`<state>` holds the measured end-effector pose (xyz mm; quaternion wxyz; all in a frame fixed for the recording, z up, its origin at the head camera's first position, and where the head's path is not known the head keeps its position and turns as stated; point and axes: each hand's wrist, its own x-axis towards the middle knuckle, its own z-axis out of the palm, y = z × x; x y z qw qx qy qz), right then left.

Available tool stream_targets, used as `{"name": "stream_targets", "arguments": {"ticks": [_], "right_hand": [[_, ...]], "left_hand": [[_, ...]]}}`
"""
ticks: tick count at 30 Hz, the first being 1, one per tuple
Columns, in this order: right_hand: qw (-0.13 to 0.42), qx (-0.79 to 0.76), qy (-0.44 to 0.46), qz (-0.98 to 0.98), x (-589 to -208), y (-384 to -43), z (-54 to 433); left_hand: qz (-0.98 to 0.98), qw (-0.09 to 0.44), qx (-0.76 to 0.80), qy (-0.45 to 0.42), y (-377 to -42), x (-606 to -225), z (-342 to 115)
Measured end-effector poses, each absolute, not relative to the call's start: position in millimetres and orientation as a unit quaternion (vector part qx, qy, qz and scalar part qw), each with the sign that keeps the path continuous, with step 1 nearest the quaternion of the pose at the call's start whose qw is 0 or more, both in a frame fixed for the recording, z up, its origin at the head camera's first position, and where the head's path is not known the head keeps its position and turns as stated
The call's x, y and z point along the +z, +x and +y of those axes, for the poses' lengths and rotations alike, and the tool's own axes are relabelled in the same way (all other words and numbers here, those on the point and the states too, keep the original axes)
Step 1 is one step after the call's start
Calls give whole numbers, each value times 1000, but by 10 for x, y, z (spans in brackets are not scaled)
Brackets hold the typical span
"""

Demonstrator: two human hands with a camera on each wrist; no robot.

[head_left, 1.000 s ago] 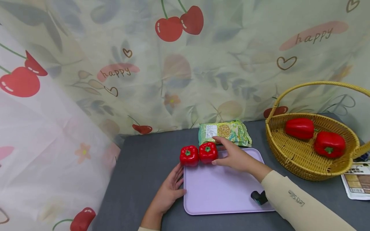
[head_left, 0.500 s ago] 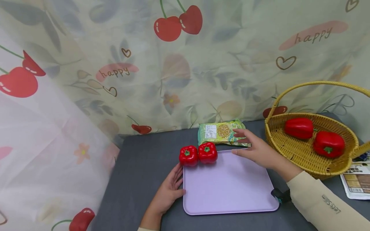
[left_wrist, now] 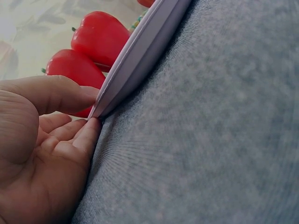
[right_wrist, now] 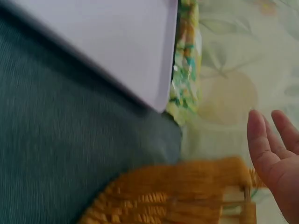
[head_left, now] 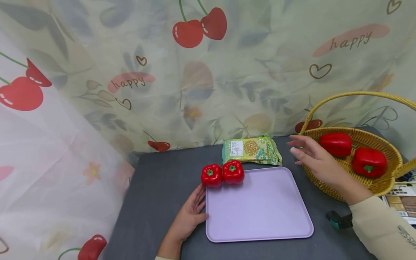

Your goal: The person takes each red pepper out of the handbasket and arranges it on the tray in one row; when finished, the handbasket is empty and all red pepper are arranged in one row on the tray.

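My left hand [head_left: 189, 216] rests at the left edge of a lilac tray [head_left: 260, 209], its fingers fairly straight and its thumb touching the rim [left_wrist: 108, 88]. Two red bell peppers stand side by side at the tray's far left corner: the left pepper [head_left: 212, 176] near my left fingertips, the right pepper [head_left: 233, 172] beside it. My right hand [head_left: 320, 164] hovers at the left rim of a yellow wicker basket [head_left: 320, 180], fingers loosely spread and holding nothing. Inside the basket lie two more red peppers, one at the back [head_left: 336, 143] and one at the front [head_left: 369, 163].
A green-yellow food packet [head_left: 251, 150] lies behind the tray, against the patterned curtain [head_left: 195, 90]. The basket's tall handle [head_left: 357, 94] arches over it. Another packet [head_left: 403, 202] sits right of the basket. A dark grey cloth [head_left: 156, 202] covers the table.
My right hand has drawn away from the right pepper on the tray and travelled right, past the packet, to the basket. My left hand and both tray peppers have stayed put.
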<state>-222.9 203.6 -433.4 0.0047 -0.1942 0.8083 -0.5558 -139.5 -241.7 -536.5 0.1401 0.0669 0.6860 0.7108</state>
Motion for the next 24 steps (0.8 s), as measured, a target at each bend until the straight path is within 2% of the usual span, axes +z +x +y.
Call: {"name": "stream_targets", "arguments": {"ticks": [8, 16, 24], "right_hand": [[-19, -554, -175, 814, -4336, -2232, 2400], [-8, -540, -121, 833, -4420, -2228, 2764], [-65, -508, -52, 857, -4425, -2217, 2948]], "left_hand": [[686, 138, 711, 71, -1390, -5379, -2416], [686, 136, 711, 70, -1383, -5381, -2417], [686, 136, 711, 71, -1400, -5402, -2423]]}}
